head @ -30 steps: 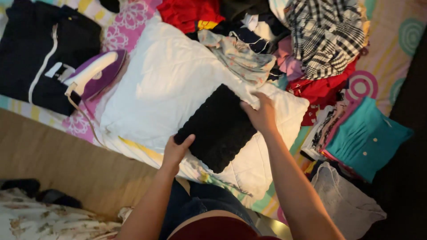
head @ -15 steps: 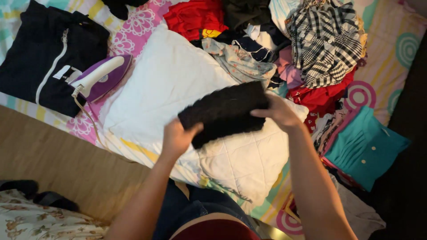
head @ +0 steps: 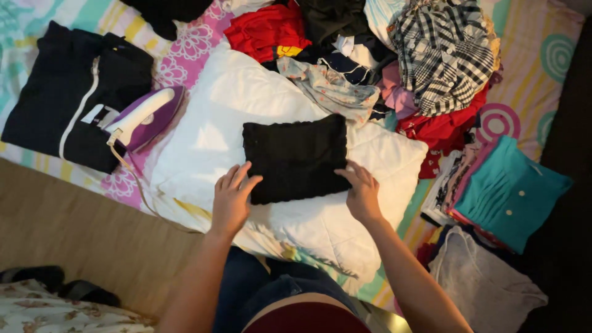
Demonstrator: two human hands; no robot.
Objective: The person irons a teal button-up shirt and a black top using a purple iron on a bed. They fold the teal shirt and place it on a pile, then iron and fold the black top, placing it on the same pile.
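Nearest, left hand [head: 231, 200] laid open at lower left corner of black knit [head: 296, 157], fingers flat, nothing gripped. Right hand [head: 362, 192] likewise spread at lower right corner, pressing edge down, seemingly so fold is kept flat. Knit is folded square, centred on white pillow [head: 203, 123] used as pad. Left, purple iron [head: 145, 117] parked on its side. Beyond, clothes heap [head: 394, 55] piled unsorted.

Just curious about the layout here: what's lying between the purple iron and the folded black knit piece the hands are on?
In the head view, only the white padded cover lies between the purple iron and the black knit piece; nothing else sits on that stretch.
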